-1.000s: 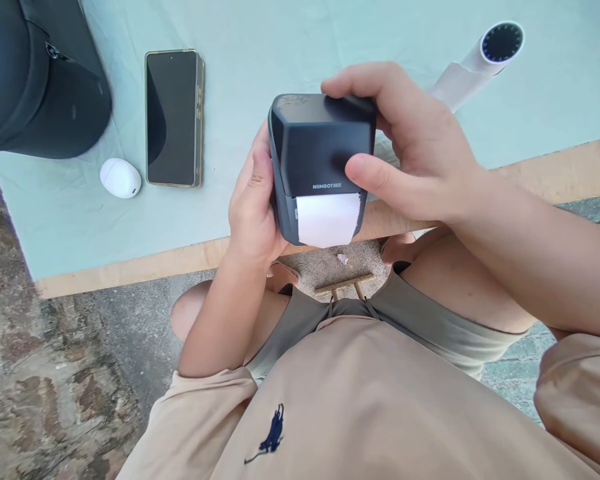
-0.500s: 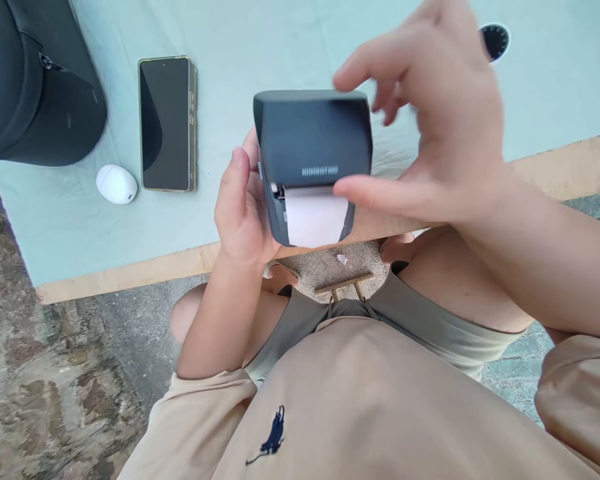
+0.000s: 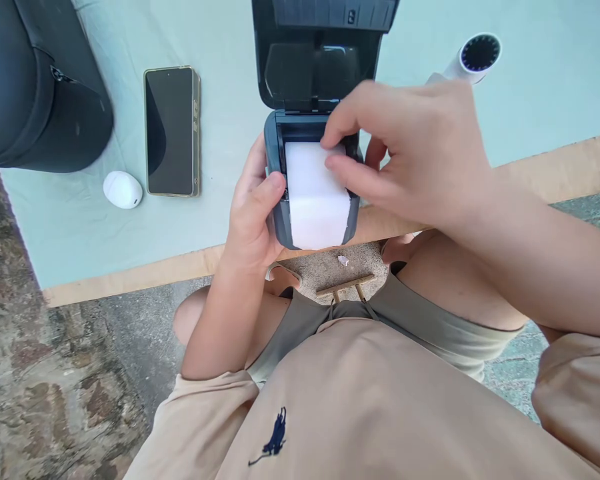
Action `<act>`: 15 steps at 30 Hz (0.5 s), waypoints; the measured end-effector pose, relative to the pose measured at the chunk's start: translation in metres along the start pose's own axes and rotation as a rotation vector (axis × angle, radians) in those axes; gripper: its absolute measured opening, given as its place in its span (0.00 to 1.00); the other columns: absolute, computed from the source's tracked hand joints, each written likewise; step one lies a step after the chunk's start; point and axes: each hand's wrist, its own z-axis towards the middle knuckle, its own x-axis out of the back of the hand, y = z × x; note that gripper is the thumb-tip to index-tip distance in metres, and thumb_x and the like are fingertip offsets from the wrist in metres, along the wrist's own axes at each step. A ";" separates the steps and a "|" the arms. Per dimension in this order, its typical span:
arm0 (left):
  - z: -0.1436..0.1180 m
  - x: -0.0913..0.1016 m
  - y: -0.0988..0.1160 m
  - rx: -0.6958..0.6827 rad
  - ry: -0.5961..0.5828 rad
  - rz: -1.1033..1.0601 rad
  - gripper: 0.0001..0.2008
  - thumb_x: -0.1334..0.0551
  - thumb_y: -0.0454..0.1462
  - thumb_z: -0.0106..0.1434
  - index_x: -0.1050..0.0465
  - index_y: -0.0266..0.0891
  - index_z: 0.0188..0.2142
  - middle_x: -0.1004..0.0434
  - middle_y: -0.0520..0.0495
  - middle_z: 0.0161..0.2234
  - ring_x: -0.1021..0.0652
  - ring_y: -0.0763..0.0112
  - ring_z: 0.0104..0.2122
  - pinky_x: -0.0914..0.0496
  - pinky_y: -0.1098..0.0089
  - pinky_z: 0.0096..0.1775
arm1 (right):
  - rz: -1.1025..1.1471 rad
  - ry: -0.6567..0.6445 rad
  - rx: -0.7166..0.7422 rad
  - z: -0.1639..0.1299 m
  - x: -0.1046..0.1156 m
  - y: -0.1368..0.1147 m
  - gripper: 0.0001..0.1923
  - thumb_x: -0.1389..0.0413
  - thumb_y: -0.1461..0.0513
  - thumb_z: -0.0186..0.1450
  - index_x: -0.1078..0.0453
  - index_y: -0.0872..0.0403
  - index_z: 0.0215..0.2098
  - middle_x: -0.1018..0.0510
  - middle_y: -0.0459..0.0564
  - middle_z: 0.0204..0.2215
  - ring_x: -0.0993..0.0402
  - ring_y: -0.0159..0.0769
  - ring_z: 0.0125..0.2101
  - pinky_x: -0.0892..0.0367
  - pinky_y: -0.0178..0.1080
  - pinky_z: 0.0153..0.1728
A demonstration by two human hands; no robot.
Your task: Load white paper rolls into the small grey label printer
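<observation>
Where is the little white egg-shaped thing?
The white earbud case lies on the green cloth, left of the phone, below the black bag.

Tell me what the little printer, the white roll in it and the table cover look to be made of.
Printer: dark matte plastic, going by its moulded rounded corners and hinged lid. White roll: paper, likely label stock; flat, non-glossy, curling over the front edge. Table cover: pale green cloth, judging by soft creases, though a thin sheet is possible.

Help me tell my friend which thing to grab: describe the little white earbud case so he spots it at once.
Start at the pale green cloth on the table, then the big black bag at its far left. Just below the bag, left of the dark smartphone, lies the earbud case: small, white, egg-shaped, the only rounded pebble-like thing there.
</observation>
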 end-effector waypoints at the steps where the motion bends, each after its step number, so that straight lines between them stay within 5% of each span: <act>1: -0.001 -0.001 0.001 -0.002 0.006 0.009 0.18 0.37 0.48 0.65 0.26 0.46 0.52 0.23 0.47 0.50 0.21 0.59 0.50 0.26 0.63 0.47 | -0.027 -0.025 -0.022 0.001 0.000 -0.002 0.12 0.45 0.57 0.62 0.28 0.51 0.43 0.23 0.44 0.31 0.34 0.28 0.26 0.46 0.38 0.30; 8: -0.004 0.000 0.003 0.038 0.008 0.086 0.20 0.38 0.50 0.66 0.28 0.46 0.54 0.25 0.47 0.49 0.21 0.59 0.50 0.27 0.64 0.48 | -0.365 -0.339 -0.178 0.014 0.006 -0.013 0.20 0.48 0.54 0.63 0.30 0.42 0.53 0.22 0.47 0.36 0.39 0.37 0.28 0.53 0.40 0.29; 15: -0.006 0.003 0.000 0.034 -0.015 0.006 0.22 0.36 0.48 0.65 0.29 0.44 0.56 0.24 0.47 0.50 0.22 0.57 0.55 0.25 0.62 0.52 | 0.356 -0.080 -0.083 -0.007 0.021 -0.007 0.18 0.39 0.59 0.56 0.30 0.50 0.46 0.22 0.41 0.41 0.31 0.23 0.29 0.43 0.33 0.27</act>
